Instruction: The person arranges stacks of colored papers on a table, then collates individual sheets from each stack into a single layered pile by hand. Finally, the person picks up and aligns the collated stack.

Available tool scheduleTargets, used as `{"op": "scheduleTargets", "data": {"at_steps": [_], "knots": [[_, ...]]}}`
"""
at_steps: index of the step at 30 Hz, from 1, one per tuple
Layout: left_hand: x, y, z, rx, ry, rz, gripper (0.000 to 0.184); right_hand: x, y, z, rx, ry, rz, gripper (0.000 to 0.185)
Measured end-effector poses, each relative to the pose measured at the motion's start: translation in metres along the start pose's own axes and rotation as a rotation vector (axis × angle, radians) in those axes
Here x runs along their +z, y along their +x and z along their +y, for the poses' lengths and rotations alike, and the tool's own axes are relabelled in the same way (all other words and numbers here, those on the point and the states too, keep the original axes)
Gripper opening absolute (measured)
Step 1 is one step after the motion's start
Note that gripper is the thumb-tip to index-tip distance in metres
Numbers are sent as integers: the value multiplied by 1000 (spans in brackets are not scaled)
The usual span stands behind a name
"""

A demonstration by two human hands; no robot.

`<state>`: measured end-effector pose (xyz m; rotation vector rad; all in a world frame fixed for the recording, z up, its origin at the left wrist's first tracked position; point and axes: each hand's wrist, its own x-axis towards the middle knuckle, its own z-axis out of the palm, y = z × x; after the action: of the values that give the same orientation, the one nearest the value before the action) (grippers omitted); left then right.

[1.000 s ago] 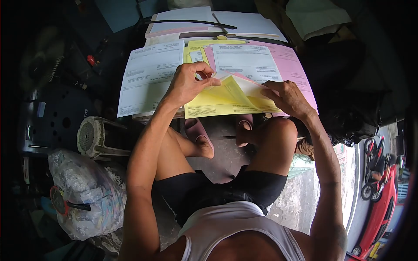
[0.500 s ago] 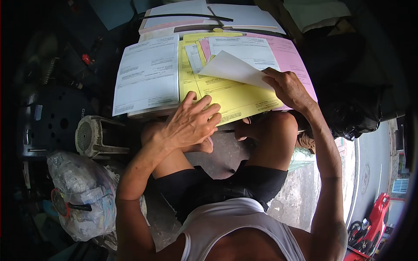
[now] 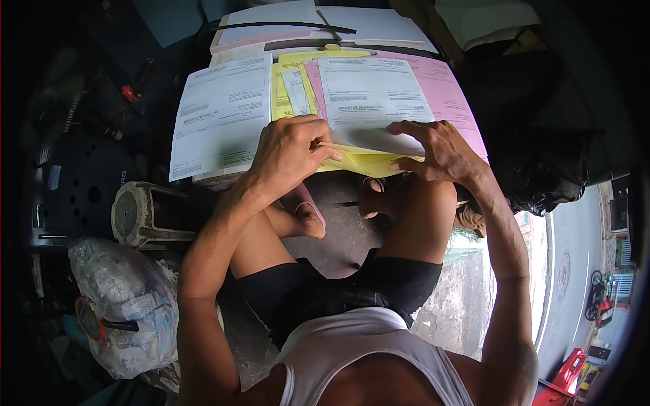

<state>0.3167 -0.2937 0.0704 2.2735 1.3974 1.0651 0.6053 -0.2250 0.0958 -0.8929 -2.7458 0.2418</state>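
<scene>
Under my hands, a white printed form [image 3: 376, 88] lies on top of other sheets. Its near end meets a yellow sheet [image 3: 369, 161] whose edge is raised and curled. My left hand [image 3: 291, 150] pinches the left corner of that yellow sheet between thumb and fingers. Over the right end of the same papers is my right hand [image 3: 443, 154], fingers apart, index stretched above the white form and thumb by the yellow edge. Left of them lies another white form stack [image 3: 223, 111]. A pink sheet [image 3: 457, 101] shows on the right.
At the back are blank white sheets [image 3: 271, 13] with a thin dark strip [image 3: 291, 25] across them. A stool [image 3: 145, 213] and a clear plastic bag [image 3: 128, 304] stand on the left. A black bag [image 3: 548, 172] is on the right, beyond my knee.
The white sheet lifted in my right hand is now down flat on the pile. My left hand has moved up to the paper edge and pinches it. My right hand has lowered and spread.
</scene>
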Motion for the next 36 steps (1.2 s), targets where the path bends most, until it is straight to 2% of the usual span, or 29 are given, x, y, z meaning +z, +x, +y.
{"op": "scheduleTargets", "data": {"at_steps": [2,3,5,6,8,9,11,12,13,14,16,17,18,20,22,24,26,28,30,32,34,36], "knots": [[-3,0,3,21,-16,44,27,8,3,5,96,-101,-65,37],[-3,1,9,24,-13,42,27,12,5,9,55,-98,-11,28],[-3,0,22,281,168,465,28,12,13,15,41,-129,50,24],[-3,-2,21,283,172,463,28,11,17,14,27,-160,107,22],[3,-8,15,355,194,391,33,-1,25,20,158,-26,153,22],[9,-8,13,320,189,285,30,-10,30,24,200,18,156,22],[15,-3,8,290,181,235,26,-22,39,39,293,176,169,26],[15,0,6,259,168,181,23,-23,42,52,244,191,201,28],[13,1,4,182,166,72,28,-24,44,64,202,239,237,29],[10,2,2,185,166,73,28,-27,46,72,161,289,270,30],[0,5,1,-100,105,-256,33,-42,50,90,290,248,251,31],[-8,7,7,-178,162,-362,36,-53,49,90,325,254,286,32],[-9,5,4,-174,160,-366,36,-62,47,90,364,261,318,32],[-8,-4,-8,28,392,-249,36,-77,46,104,388,222,389,35],[-13,-4,-15,9,395,-239,37,-89,43,133,364,151,469,37],[-24,1,-16,-152,501,-319,38,-102,40,141,375,29,583,42],[-28,2,-27,-168,507,-326,40,-114,32,153,405,-105,594,35],[-26,3,-33,-179,492,-261,42,-111,24,156,272,-188,769,35],[-20,5,-28,-169,519,-257,44,-107,10,144,232,-322,782,22],[-6,4,-26,-230,707,-199,47,-93,-2,129,30,-409,795,20],[16,-1,-14,-158,727,-141,50,-73,-21,113,-68,-420,650,29],[47,-2,3,153,665,6,59,-44,-42,111,-114,-444,540,33]]}}
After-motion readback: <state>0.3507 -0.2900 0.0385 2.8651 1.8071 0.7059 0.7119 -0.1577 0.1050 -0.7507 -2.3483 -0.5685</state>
